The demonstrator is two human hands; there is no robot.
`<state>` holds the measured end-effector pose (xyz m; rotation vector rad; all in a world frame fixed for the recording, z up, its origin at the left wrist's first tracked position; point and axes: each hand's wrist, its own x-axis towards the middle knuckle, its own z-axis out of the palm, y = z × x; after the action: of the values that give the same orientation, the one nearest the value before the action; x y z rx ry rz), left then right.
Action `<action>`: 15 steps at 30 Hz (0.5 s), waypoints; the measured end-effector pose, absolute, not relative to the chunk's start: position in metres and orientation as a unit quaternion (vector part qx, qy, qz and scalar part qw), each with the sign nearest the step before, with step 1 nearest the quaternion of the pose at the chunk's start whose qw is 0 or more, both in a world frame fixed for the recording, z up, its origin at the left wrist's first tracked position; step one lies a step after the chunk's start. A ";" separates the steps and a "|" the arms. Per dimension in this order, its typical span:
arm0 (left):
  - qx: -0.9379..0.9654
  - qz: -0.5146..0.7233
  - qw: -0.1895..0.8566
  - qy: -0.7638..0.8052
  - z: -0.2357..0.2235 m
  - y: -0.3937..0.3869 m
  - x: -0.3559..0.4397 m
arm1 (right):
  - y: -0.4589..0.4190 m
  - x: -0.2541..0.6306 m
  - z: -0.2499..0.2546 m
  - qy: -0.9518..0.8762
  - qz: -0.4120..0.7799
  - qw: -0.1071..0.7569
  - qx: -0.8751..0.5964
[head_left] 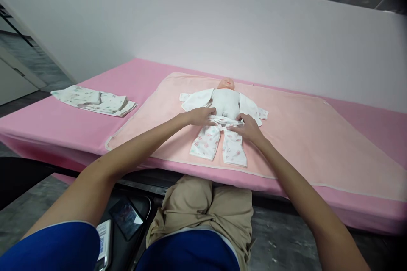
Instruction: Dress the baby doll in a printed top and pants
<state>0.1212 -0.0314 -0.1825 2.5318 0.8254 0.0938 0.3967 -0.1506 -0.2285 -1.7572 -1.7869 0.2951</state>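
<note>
Pale wall (pixel 238 29), plain, behind a bed-like surface (pixel 104 72) covered in pink; over the cover, one peach blanket (pixel 295 135), light-edged, reaching the near side. Item: one doll (pixel 225 97), laid face up on the blanket, centre of my view. Long axis running from the wall side to the near edge; head (pixel 226 84) toward the wall, lower end toward the wearer's lap. Item: white jacket (pixel 197 100), lying open to both sides of the doll's torso, sleeves stretched outward. Item: white trousers (pixel 206 142), pink-printed, at the doll's lower body, legs slightly parted, hems pointing to the near edge, waistband gathered. Left hand (pixel 202 116), as I view it remotely: fingers closed on the waistband at its left side. Right hand (pixel 249 128): thumb and fingers pinching the waistband at its right side. Item: folded cloth (pixel 95 100), pale and patterned, on the pink cover, left of the blanket, well apart from both hands
</note>
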 end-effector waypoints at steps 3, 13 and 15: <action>0.911 -0.005 0.268 0.314 -0.183 -0.039 0.117 | -0.155 0.400 -0.228 -0.665 0.117 0.311 -0.669; 0.911 0.000 0.262 0.317 -0.185 -0.074 0.109 | -0.183 0.406 -0.217 -0.691 0.151 0.255 -0.660; 0.916 0.007 0.253 0.311 -0.185 -0.084 0.103 | -0.188 0.403 -0.215 -0.709 0.146 0.238 -0.647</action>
<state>0.1034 -0.0836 -0.1852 2.4905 0.8455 0.0187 0.4026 -0.1882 -0.2146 -1.7731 -1.9426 0.3992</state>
